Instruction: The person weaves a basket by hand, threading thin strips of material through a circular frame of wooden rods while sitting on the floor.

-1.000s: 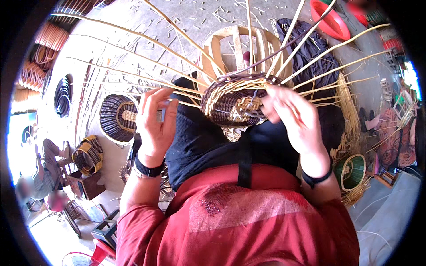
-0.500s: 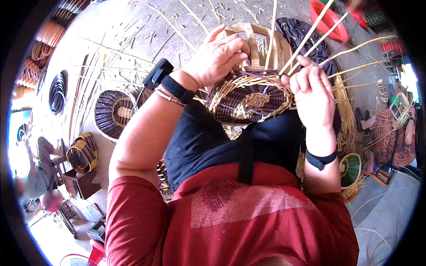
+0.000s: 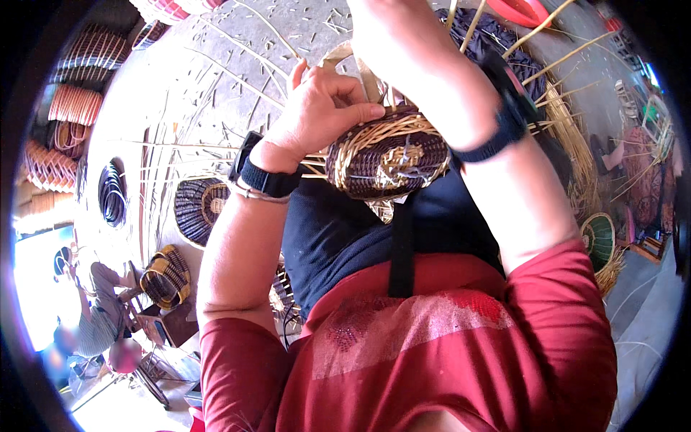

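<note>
In the head view, holds the left hand (image 3: 322, 109) at the far rim of a brown-and-straw basket (image 3: 385, 160) over dark trousers (image 3: 335, 234) — with fingers (image 3: 347, 86) partly curled, impossible to say if gripping — and stretches the right hand (image 3: 389, 29) to the top edge, fingers cropped, hold likewise impossible to judge.

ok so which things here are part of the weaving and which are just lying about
In use: lap basket, rods, left hand at the basket's rim, right hand partly out of frame

Seemingly just lying about: black coil, dark basket, yellow-black basket, green basket, red basin
</note>
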A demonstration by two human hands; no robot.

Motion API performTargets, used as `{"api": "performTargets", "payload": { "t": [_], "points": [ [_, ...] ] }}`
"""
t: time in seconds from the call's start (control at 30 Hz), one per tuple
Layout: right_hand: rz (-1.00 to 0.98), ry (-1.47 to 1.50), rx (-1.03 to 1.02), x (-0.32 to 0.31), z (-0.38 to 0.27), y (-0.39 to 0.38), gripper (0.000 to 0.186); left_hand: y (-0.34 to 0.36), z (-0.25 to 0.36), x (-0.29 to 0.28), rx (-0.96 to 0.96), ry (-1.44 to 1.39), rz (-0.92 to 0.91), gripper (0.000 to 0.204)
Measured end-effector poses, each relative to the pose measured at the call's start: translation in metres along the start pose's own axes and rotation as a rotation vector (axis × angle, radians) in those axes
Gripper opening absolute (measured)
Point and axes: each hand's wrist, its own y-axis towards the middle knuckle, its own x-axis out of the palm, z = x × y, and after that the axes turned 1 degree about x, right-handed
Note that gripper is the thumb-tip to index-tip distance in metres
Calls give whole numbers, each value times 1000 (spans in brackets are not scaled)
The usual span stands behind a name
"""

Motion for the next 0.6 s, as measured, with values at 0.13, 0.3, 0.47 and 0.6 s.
{"api": "performTargets", "payload": {
  "t": [0.13, 0.3, 0.47, 0.6],
  "points": [
    [395, 411, -187, 33, 30, -65, 40, -15, 0, -1, -21, 9, 91, 34],
    [498, 1267, -271, 71, 128, -124, 60, -9, 28, 25, 187, 256, 480, 35],
    [388, 1693, 63, 60, 148, -111, 27, -25, 63, 64, 350, 383, 293, 52],
    [603, 1075, -114, 25, 135, -56, 29, -17, 82, 84, 153, 432, 315, 66]
  ]
}}
